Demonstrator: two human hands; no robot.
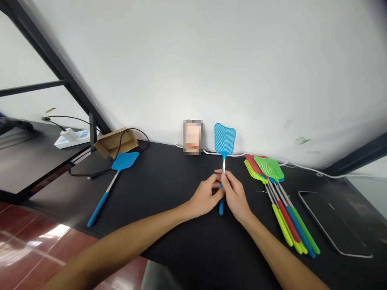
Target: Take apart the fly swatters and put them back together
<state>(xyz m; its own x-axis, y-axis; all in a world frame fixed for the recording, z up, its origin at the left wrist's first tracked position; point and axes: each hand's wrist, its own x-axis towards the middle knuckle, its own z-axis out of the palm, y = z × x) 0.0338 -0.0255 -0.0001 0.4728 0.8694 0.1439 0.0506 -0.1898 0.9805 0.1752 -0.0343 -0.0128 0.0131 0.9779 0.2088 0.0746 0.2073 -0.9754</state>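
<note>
Between both hands a blue fly swatter (225, 139) stands with its mesh head up and its blue grip pointing down. My left hand (206, 194) is closed around the blue grip from the left. From the right, my right hand (234, 192) pinches the metal shaft just above the grip. To the right lies a pile of several fly swatters (281, 201) in green, red, blue and yellow, heads toward the wall. Off to the left rests another blue fly swatter (112, 185), its head near a cardboard box. Parts of the fingers are hidden behind the held swatter.
An open cardboard box (117, 141) and a black cable (81, 174) are at the back left, near a white power strip (72, 137). A blurred small box (193, 137) stands against the wall. A dark tablet-like panel (334, 223) lies at the right on the black table (169, 177).
</note>
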